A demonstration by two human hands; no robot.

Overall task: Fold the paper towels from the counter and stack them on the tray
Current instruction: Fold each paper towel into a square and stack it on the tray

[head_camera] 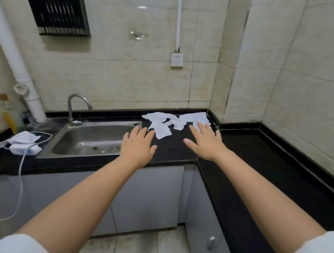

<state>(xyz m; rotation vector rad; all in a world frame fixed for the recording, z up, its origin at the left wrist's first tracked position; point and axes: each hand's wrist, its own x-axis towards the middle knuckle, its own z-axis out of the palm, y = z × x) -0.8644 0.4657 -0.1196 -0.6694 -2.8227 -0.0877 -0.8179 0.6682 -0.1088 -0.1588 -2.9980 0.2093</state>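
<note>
Head view: both arms reach fwd over a black L-shaped surface (180,147). Left hand (138,146) palm down, fingers (135,130) apart, holding nothing, over the surface edge just right of the steel sink (92,140). Right hand (207,143) palm down too, fingers (199,129) apart & empty; its fingertips lie over the near edge of the right-most paper towel, contact can't be told.

Paper towels (174,122): several crumpled white sheets, unfolded, at 12 o'clock from the hands, toward the back wall near the corner. One smaller piece (162,131) sits nearest, between the 2 hands, just beyond the left fingertips.

Faucet (72,108) at the sink's back-left, approx 10 o'clock from the left hand. At 9 o'clock, left of the sink: white crumpled items w/ a white cable (22,166) trailing off the surface edge. Black rack (57,9) on the tiled wall at 11 o'clock; wall socket (177,59) at 12 o'clock above the towels. White sleeves at the btm corners.
</note>
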